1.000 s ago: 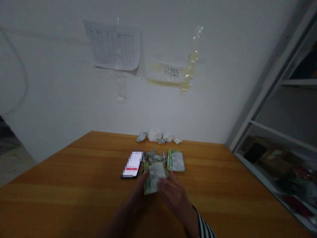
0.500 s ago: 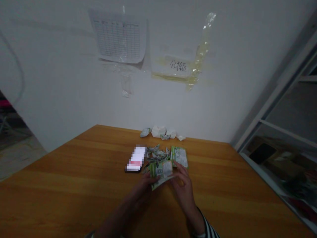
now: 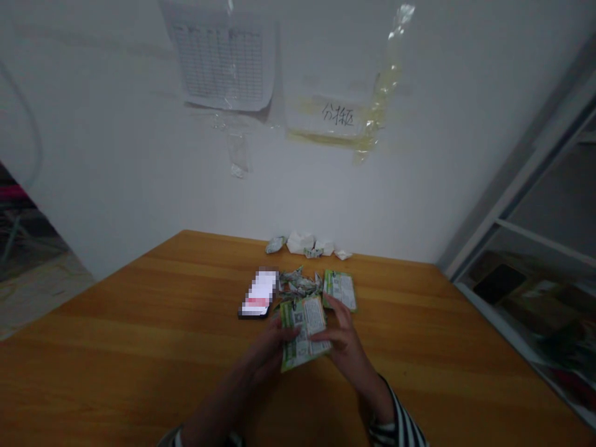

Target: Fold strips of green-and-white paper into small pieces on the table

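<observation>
A flat green-and-white printed packet [image 3: 305,329] is held above the wooden table, tilted with its printed face up. My left hand [image 3: 270,347] grips its left edge, thumb lying on top. At the right edge is my right hand [image 3: 347,341], with fingers on the packet's face and upper corner; its thumb and the packet's underside are partly hidden. Just beyond lies a heap of small crumpled green-and-white wrappers [image 3: 300,284]. A second green-and-white packet [image 3: 341,290] rests flat to the right of the heap.
A phone [image 3: 259,293] with a lit, blurred screen lies left of the heap. Crumpled white tissues [image 3: 302,242] and a small packet [image 3: 275,244] sit along the wall. Taped papers [image 3: 226,62] hang on the wall. A framed shelf [image 3: 526,239] stands at right.
The held packet has tipped so more of its face shows, its lower edge now nearer me. My right fingers have moved further onto its face. The view has shifted slightly.
</observation>
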Tool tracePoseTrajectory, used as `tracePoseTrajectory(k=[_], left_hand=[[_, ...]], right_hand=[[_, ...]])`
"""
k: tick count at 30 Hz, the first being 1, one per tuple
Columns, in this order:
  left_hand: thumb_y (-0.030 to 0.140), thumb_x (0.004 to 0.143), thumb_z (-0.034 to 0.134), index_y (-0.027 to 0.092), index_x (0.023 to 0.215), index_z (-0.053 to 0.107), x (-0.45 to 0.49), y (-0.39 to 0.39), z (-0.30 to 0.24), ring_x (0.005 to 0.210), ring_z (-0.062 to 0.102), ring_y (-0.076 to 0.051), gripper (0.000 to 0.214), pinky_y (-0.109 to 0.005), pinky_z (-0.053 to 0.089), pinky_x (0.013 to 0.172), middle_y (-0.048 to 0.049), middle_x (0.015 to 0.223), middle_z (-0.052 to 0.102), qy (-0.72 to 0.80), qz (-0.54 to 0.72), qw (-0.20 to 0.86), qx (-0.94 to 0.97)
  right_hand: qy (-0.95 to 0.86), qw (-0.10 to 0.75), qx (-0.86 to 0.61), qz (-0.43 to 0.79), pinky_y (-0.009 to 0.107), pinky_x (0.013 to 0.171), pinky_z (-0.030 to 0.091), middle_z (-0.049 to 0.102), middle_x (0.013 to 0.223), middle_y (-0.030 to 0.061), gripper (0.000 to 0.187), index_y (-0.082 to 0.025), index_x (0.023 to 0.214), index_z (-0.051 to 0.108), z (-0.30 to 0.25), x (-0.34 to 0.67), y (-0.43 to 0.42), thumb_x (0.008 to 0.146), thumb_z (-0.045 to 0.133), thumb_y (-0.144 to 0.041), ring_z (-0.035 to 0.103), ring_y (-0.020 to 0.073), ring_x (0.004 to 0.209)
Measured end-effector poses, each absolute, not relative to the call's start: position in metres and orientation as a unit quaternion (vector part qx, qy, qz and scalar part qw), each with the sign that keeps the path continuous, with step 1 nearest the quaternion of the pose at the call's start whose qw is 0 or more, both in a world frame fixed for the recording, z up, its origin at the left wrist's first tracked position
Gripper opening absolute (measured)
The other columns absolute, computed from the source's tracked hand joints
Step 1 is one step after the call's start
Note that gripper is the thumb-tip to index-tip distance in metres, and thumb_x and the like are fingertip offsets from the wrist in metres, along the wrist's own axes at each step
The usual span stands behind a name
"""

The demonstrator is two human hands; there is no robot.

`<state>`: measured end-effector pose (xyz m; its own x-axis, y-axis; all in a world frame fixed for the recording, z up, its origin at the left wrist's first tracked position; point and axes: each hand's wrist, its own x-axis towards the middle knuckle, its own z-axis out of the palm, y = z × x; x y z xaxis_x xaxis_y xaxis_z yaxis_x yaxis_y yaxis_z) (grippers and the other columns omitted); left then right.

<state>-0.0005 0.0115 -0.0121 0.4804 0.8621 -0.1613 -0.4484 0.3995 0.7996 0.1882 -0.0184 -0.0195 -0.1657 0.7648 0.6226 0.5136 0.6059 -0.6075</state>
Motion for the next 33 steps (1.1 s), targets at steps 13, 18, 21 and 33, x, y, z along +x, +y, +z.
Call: tracePoseTrajectory(k=[13, 18, 21, 33], left_hand=[[0.055, 0.085, 0.052, 0.018, 0.111, 0.067, 0.007, 0.005, 0.0, 0.115, 0.06, -0.032, 0.048, -0.047, 0.044, 0.099, -0.0097, 0.114, 0.071, 0.236, 0.414, 0.8, 0.365], [0.035, 0.072, 0.075, 0.022, 0.105, 0.07, 0.008, -0.004, -0.003, 0.11, 0.063, -0.031, 0.037, -0.048, 0.038, 0.105, -0.0066, 0.111, 0.073, 0.255, 0.399, 0.763, 0.44], [0.035, 0.074, 0.073, 0.025, 0.105, 0.069, 0.009, -0.006, -0.004, 0.109, 0.064, -0.028, 0.033, -0.047, 0.039, 0.105, -0.0048, 0.112, 0.072, 0.261, 0.381, 0.772, 0.437], [0.036, 0.082, 0.067, 0.023, 0.104, 0.069, 0.009, -0.01, 0.004, 0.112, 0.062, -0.027, 0.026, -0.046, 0.039, 0.105, -0.0054, 0.107, 0.074, 0.266, 0.371, 0.806, 0.376]], right_hand=[[-0.512, 0.623, -0.487, 0.336, 0.031, 0.069, 0.053, 0.069, 0.077, 0.0035, 0.031, -0.014, 0.085, 0.069, -0.039, 0.159, -0.019, 0.088, 0.056, -0.042, 0.064, 0.0212, 0.074], [-0.546, 0.63, -0.502, 0.229, 0.032, 0.083, 0.05, 0.068, 0.1, 0.0085, 0.023, -0.016, 0.093, 0.069, -0.03, 0.16, -0.025, 0.087, 0.059, -0.036, 0.061, 0.0233, 0.093], [-0.552, 0.634, -0.497, 0.216, 0.029, 0.076, 0.051, 0.067, 0.093, 0.0075, 0.021, -0.017, 0.089, 0.068, -0.027, 0.16, -0.026, 0.088, 0.057, -0.035, 0.061, 0.0214, 0.087], [-0.511, 0.648, -0.504, 0.253, 0.025, 0.063, 0.047, 0.061, 0.078, 0.0026, 0.021, -0.016, 0.083, 0.063, -0.024, 0.153, -0.034, 0.089, 0.055, -0.035, 0.057, 0.0172, 0.071]])
